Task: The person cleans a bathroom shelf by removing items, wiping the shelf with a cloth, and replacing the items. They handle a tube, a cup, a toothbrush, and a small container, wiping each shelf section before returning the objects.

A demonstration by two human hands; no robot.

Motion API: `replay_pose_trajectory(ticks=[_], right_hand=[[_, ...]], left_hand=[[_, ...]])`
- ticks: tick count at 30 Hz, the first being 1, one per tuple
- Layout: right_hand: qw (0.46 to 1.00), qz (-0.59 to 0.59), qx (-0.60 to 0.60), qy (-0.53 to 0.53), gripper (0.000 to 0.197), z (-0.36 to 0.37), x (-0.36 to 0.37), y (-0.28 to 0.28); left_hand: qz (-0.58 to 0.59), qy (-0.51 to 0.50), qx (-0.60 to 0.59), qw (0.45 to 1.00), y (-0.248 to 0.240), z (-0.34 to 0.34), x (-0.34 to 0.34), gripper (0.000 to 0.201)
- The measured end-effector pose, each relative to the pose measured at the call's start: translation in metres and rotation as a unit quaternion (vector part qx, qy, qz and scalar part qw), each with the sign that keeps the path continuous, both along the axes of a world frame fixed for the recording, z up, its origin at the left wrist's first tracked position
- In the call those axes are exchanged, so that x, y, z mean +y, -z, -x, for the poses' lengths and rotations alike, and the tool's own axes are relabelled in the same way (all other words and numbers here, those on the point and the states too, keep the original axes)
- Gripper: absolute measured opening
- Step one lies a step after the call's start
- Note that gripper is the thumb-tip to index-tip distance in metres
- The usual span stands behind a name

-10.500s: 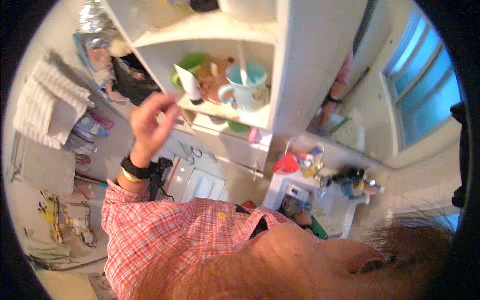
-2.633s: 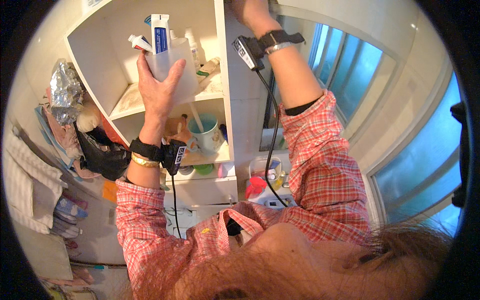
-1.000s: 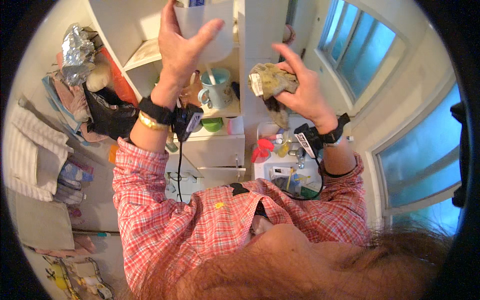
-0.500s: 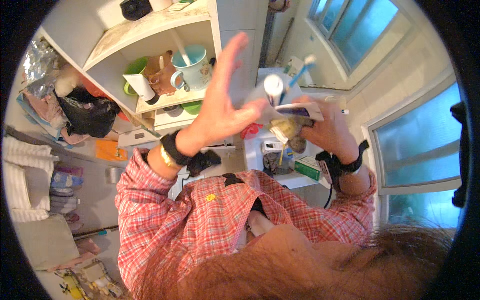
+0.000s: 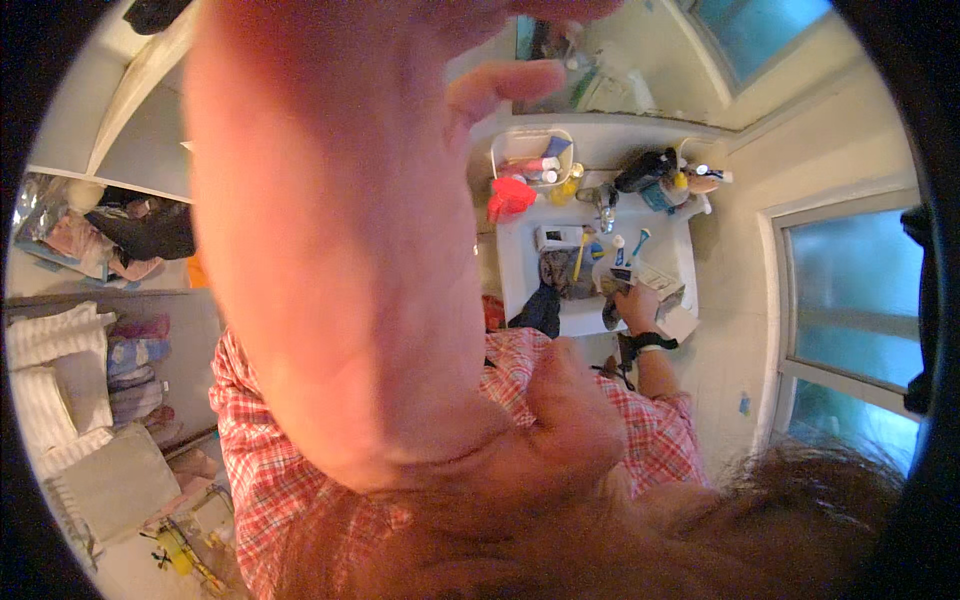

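Observation:
My left hand [image 5: 340, 230] is very near the view and fills its left middle. The thumb and a finger at the top edge stand apart with nothing between them; other fingers are out of frame. Lower right, my right hand [image 5: 640, 306] is closed around a loose bundle at the white sink [image 5: 505, 262]. In that bundle are a white tube [image 5: 618, 246], a blue toothbrush [image 5: 640, 240] and a grey lump [image 5: 609, 312]. A pale carton [image 5: 660, 285] is beside the fingers; which pieces the hand grips is partly hidden.
A clear basket of tubes [image 5: 532, 157], a red cloth-like item [image 5: 512, 198] and a faucet [image 5: 605, 208] line the sink's back. In the sink lie a white box [image 5: 560, 237] and a yellow stick [image 5: 580, 257]. Folded towels [image 5: 60, 350] are at left.
My left hand has come up close to the view, covering the shelf with cups. My right hand has lowered the bundle toward the sink.

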State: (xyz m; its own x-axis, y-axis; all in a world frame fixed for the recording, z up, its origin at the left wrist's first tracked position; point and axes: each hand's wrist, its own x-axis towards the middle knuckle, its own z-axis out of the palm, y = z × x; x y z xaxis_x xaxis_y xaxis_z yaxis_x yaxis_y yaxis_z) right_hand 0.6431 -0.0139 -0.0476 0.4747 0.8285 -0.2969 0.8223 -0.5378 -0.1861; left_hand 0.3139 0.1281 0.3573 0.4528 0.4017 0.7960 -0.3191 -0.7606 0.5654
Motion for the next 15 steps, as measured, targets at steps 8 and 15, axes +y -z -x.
replay_pose_trajectory(ticks=[8, 15], right_hand=[[0.995, 0.028, 0.036, 0.092, 0.053, 0.008, 0.012, 0.145], [0.972, -0.049, 0.052, 0.226, 0.042, -0.002, 0.036, 0.184]], left_hand=[[-0.011, -0.043, 0.016, 0.999, 0.014, -0.033, 0.013, 0.084], [-0.013, -0.102, 0.02, 0.995, 0.02, -0.036, 0.022, 0.081]])
